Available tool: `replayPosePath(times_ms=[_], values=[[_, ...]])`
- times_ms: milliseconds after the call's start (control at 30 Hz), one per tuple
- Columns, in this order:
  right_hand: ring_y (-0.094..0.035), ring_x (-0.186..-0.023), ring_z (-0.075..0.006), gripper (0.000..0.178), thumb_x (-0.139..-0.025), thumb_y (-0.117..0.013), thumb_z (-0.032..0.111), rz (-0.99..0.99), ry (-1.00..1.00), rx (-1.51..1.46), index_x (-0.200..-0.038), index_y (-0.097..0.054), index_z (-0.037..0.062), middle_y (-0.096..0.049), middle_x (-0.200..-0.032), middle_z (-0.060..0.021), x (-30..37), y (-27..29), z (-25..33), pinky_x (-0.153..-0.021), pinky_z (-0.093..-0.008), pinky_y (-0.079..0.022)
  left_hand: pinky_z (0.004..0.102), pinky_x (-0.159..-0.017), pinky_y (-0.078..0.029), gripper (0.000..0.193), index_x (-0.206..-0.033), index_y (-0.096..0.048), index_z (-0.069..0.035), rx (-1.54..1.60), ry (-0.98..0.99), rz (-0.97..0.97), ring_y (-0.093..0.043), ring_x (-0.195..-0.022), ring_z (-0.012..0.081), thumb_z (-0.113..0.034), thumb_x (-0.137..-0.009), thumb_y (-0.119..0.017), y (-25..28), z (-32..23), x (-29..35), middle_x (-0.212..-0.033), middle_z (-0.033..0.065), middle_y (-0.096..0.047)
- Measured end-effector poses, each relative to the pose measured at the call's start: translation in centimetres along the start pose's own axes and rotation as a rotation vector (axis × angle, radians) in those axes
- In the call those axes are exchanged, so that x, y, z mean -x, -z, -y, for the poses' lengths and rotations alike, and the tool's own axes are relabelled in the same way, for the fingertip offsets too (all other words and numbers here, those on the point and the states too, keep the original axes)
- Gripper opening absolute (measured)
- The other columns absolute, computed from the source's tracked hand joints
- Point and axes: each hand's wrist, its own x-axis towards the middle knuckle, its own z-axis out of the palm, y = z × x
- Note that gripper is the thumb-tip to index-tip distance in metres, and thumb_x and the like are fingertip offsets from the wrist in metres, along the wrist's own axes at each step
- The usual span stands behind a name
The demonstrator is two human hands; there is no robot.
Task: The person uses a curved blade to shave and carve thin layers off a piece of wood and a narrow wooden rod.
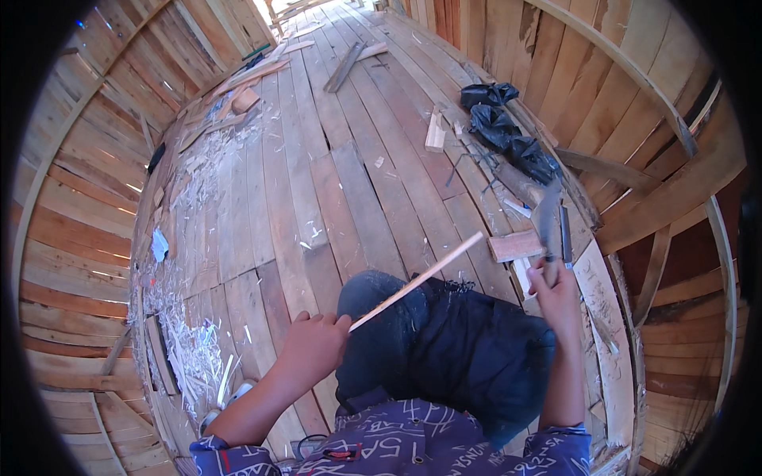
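Shirt (397, 444): purple with white print, along the bottom edge.
Floor (341, 190): long wooden planks, with pale shavings (194, 349) strewn down the left side.
Trousers (484, 349): dark, over bent legs.
Bag (512, 135): crumpled black plastic, ahead on the right.
Stick (421, 279): thin, pale, slanting over the legs; near end in the left hand (317, 341), far end toward upper right, clear of the right hand (556, 293).
Knife (548, 218): blade pointing away from the body.
Left hand: clenched around the stick.
Right hand: grasping the knife's handle.
Block (516, 245): reddish wood, just left of the knife.

Head-high — facing down at hands (317, 339)
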Motion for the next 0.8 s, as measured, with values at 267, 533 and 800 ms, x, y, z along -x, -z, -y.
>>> replayPosePath(times_ms=[267,533,800], values=[[-0.069,-0.081,-0.0412,0.03,-0.096,-0.062,0.028,0.379,0.157,0.065,-0.111,-0.059,0.0017,-0.068,-0.086,-0.0231,9.0,-13.8,3.2,-0.071,-0.0446,-0.054,0.0455,-0.072,-0.052,0.028,-0.086,-0.065,-0.003,-0.026,0.018,0.078,-0.068,-0.077,0.0333,-0.028,-0.095,-0.057,1.3,-1.3,-0.9,-0.079,0.0143,-0.068],[-0.068,-0.079,-0.0408,0.032,-0.093,-0.067,0.028,0.365,0.319,0.192,-0.11,-0.062,0.002,-0.068,-0.085,-0.023,9.2,-15.5,3.3,-0.067,-0.0453,-0.054,0.046,-0.062,-0.053,0.03,-0.084,-0.063,-0.001,0.106,0.063,0.05,-0.067,-0.067,0.0357,-0.028,-0.096,-0.056,-0.6,-1.6,0.1,-0.072,0.0171,-0.067],[-0.068,-0.072,-0.0382,0.029,-0.091,-0.067,0.03,0.226,0.445,0.385,-0.105,-0.063,0.0055,-0.068,-0.08,-0.0172,8.2,-15.3,3.3,-0.061,-0.0463,-0.053,0.0453,-0.058,-0.051,0.026,-0.081,-0.061,-0.003,0.143,0.051,-0.043,-0.066,-0.062,0.0346,-0.025,-0.095,-0.057,-1.4,-1.6,0.6,-0.064,0.0157,-0.064]])
